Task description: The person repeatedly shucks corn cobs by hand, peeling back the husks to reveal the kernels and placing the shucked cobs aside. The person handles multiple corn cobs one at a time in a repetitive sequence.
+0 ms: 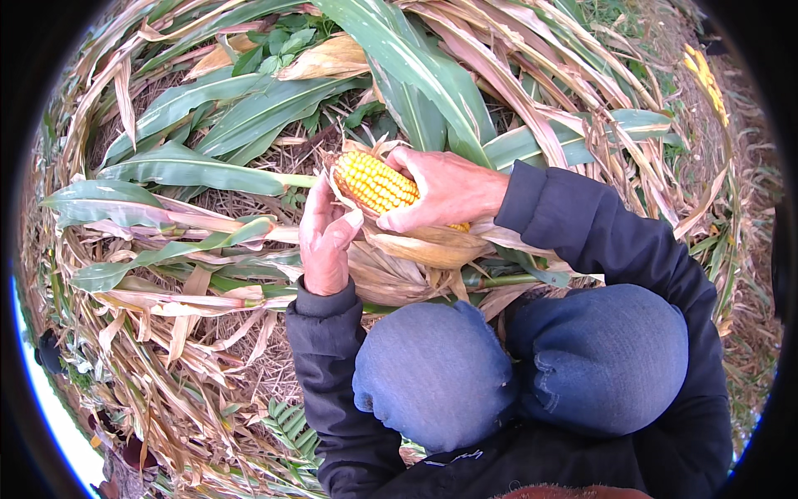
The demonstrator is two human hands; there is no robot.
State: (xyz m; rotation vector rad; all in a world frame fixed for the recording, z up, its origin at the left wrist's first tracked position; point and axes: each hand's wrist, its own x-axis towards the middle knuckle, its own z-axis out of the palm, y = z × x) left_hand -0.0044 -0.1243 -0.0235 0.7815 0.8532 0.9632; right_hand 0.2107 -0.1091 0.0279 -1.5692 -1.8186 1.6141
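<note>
A yellow ear of corn [374,181] lies slanted in front of my knees, its kernels bare on the upper side. My right hand [433,187] is closed around the ear, thumb and fingers on either side. At the ear's base my left hand [328,227] touches the peeled-back husk [340,196], its thumb and fingers pinched close together there. More dry tan husk [436,246] spreads below the ear, and its far end is partly covered by my right hand.
Cut corn stalks with green leaves [243,121] and dry leaves [187,368] cover the ground all around. My bent knees in blue jeans [436,374] are close below the hands. Several yellow ears [707,81] lie at the far right. A green fern-like plant [293,430] grows at lower left.
</note>
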